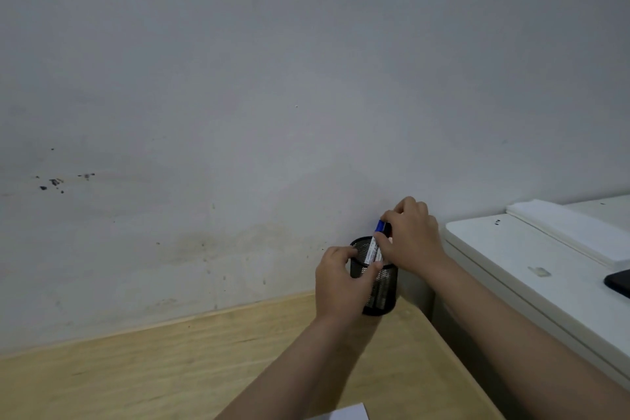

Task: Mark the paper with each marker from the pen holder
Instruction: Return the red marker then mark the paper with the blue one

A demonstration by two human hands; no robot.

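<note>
Marker-fetching step: my left hand (341, 278) grips the black mesh pen holder (378, 286) at the wooden table (143, 372)'s far corner; my right hand (410, 237) pinches 1 blue-capped white marker (376, 242). Next, carry it to the white paper (344, 414).

No legible text; print on marker (373, 251) label too small and blurred to read.

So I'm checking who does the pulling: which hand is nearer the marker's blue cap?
Right. The right hand pinches the marker just below its blue cap. The left hand is lower, wrapped around the pen holder, thumb near the rim.
</note>
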